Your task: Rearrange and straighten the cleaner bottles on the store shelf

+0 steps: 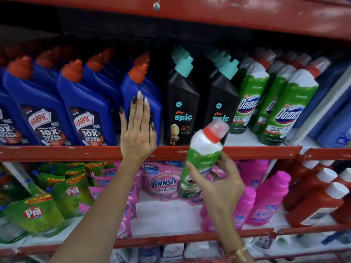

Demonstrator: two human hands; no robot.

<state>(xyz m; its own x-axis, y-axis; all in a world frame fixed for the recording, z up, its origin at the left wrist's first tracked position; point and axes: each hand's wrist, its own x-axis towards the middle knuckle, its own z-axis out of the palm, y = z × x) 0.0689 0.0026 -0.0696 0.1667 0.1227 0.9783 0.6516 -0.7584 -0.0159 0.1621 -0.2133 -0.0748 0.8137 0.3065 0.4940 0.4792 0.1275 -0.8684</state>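
Observation:
My right hand grips a green and white Domex bottle with a red collar and clear cap, tilted in front of the shelf's red edge. My left hand lies flat, fingers apart, against the front of a blue Harpic bottle. More blue Harpic bottles with red caps fill the left of the shelf. Two rows of black Spic bottles with teal caps stand in the middle. Green Domex bottles stand to the right, leaning slightly.
The red shelf edge runs across the middle. Below it lie green Pril pouches, pink Vanish pouches, pink Vanish bottles and red bottles with white caps. Blue bottles stand at the far right.

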